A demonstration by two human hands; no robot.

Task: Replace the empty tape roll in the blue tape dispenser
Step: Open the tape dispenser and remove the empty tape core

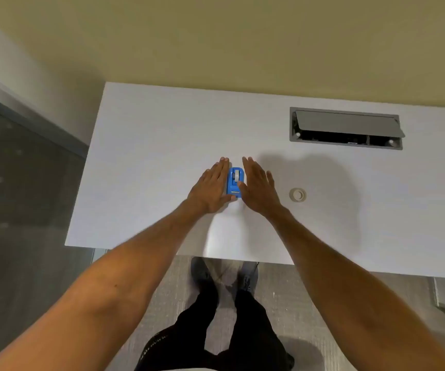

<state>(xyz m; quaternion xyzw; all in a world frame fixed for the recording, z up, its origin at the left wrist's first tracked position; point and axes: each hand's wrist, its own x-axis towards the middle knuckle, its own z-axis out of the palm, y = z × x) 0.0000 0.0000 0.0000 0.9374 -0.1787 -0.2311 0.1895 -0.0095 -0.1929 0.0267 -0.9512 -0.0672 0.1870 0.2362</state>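
Note:
A small blue tape dispenser (234, 182) stands on the white table (149, 145), with a pale grey roll core showing in its top. My left hand (212, 186) lies flat on the table against the dispenser's left side, fingers straight. My right hand (257, 183) is flat on the dispenser's right side, its thumb touching the blue body. Neither hand grips anything. A roll of tape (297, 195), pale and round, lies flat on the table to the right of my right hand.
A grey cable hatch (345, 128) with its lid propped up is set into the table at the back right. The table's near edge runs just above my feet (224, 274). A dark glass partition (23, 183) stands at the left.

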